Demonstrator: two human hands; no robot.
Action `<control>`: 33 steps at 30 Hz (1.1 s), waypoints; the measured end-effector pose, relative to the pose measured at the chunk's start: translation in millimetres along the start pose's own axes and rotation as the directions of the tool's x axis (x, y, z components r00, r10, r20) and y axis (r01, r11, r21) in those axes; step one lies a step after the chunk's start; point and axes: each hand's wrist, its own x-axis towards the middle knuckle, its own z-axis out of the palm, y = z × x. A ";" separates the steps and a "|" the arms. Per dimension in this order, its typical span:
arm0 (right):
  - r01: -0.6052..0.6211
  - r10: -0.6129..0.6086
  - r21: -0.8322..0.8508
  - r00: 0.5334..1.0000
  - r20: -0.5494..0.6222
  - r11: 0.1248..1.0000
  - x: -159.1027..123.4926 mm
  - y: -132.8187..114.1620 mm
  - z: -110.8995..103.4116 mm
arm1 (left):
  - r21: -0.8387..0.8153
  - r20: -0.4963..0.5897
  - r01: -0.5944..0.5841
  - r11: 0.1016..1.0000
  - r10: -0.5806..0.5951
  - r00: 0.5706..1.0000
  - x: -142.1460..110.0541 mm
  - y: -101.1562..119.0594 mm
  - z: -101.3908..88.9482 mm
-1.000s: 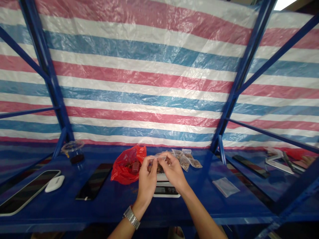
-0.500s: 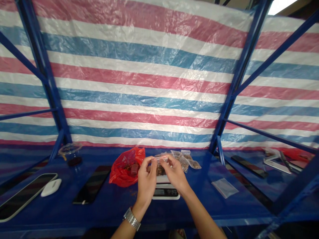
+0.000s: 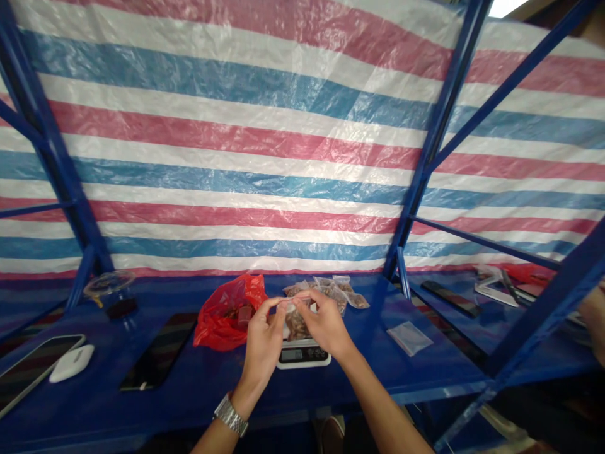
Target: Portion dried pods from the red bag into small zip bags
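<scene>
From the head view, we pinch the top edge of a clear bag (image 3: 295,321) of brown pieces between our left hand (image 3: 261,343) and right hand (image 3: 326,325), both nearly closed. The bag hangs over a kitchen scale (image 3: 302,355) on the blue surface (image 3: 425,372). A red plastic bag (image 3: 222,318) lies beside the left hand; more filled bags (image 3: 338,293) sit behind the scale.

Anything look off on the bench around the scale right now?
The crumpled red plastic bag left of the white digital scale sags open with brown pieces showing inside, so it looks unsealed. I can't make out any clear spill on the blue shelf.
</scene>
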 end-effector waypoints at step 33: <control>-0.429 0.365 -0.495 0.903 -0.226 0.756 -82.1 137.2 -189.0 | 0.327 0.025 -0.178 0.928 0.179 0.983 -13.9 -18.9 -40.3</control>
